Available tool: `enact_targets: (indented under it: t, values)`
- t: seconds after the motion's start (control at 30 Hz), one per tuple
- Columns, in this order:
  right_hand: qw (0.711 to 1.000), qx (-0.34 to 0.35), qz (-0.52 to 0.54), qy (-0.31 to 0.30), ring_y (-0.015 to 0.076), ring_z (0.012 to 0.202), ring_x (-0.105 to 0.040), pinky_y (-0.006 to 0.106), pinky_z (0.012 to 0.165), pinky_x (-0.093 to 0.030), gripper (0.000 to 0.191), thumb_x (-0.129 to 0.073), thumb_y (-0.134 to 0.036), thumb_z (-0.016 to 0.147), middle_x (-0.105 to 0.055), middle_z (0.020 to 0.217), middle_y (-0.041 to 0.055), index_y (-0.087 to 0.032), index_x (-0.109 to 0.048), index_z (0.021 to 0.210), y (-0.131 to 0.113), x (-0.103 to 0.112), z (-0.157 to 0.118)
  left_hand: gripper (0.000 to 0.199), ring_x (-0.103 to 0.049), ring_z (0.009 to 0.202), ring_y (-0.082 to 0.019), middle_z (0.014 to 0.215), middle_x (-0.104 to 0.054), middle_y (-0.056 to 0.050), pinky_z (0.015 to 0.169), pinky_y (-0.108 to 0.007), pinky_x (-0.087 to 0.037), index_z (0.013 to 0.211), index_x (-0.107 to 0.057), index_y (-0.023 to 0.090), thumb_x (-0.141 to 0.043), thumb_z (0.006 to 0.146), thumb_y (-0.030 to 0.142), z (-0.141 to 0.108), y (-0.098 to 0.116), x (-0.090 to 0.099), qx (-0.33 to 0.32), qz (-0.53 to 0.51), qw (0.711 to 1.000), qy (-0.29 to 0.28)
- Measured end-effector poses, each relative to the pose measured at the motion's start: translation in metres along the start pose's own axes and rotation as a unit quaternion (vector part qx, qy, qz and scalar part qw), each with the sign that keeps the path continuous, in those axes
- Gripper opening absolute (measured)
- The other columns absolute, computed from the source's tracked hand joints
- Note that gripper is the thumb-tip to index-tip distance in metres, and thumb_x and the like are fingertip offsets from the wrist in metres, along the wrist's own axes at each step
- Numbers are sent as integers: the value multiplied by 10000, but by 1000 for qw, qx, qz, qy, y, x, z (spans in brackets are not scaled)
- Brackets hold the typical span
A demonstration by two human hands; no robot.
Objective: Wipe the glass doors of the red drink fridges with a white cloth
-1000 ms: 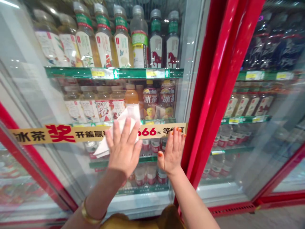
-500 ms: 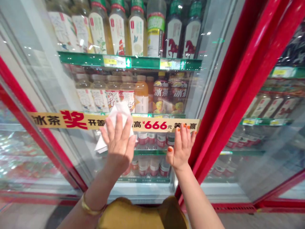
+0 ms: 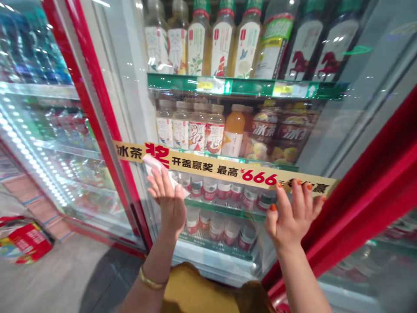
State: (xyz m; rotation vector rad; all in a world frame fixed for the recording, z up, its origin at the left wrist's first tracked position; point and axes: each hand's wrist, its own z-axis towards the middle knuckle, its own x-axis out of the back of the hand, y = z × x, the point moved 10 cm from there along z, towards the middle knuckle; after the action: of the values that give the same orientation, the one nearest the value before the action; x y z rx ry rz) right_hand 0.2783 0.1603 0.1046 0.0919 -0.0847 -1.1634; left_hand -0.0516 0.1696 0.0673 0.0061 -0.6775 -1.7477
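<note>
My left hand presses a white paper tissue flat against the glass door of a drinks fridge. The tissue covers part of a yellow strip with black and red Chinese characters, near its left end. A gold bangle circles my left wrist. My right hand, with orange nails, is spread open at the right part of the same strip, holding nothing. Its fingertips overlap the last characters there.
Behind the glass, bottled drinks stand on shelves with green edges. Red door frames run along both sides. Another lit fridge is at left. A red printed bag lies on the grey floor.
My left hand has slid with the tissue leftward along the strip, onto the large red character. My right hand stays near the strip's right end. The view has turned left.
</note>
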Motion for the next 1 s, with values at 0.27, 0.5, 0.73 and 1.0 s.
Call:
enact_targets:
  t: [0.27, 0.5, 0.73, 1.0]
  values:
    - [1000, 1, 14, 16, 419, 1621, -468, 738, 1355, -278, 601, -493, -293, 1068, -490, 1757, 60, -325, -537, 1667, 5, 2, -4, 807, -3, 1744, -272, 1845, -257, -77, 1394, -687, 39, 1800, -88, 357, -500, 1119, 224, -79, 33, -32, -121, 18, 989, -81]
    - [1000, -11, 24, 14, 390, 1641, -442, 677, 1385, -250, 624, -533, -241, 1050, -488, 1758, 31, -348, -534, 1665, 6, 3, -4, 792, 53, 1750, -301, 1888, 41, -42, 1444, -590, -50, 1806, 20, 345, -422, 1149, 312, 25, -23, 11, -7, 2, 999, 33]
    - [999, -21, 32, 16, 308, 1658, -428, 548, 1422, -222, 603, -533, -247, 1075, -468, 1763, -38, -377, -524, 1663, 2, 5, 1, 847, -60, 1747, -309, 1880, -122, -42, 1433, -605, -176, 1804, -95, 361, -559, 1101, 270, -39, 5, -11, -133, 20, 991, -20]
    - [998, -28, 45, 22, 278, 1665, -418, 495, 1433, -205, 597, -531, -247, 1081, -468, 1757, -69, -393, -526, 1660, 0, 6, 3, 731, -13, 1757, -315, 1895, -99, -52, 1431, -657, -130, 1807, -42, 351, -383, 1161, 372, 46, 1, 24, -42, -12, 999, -20]
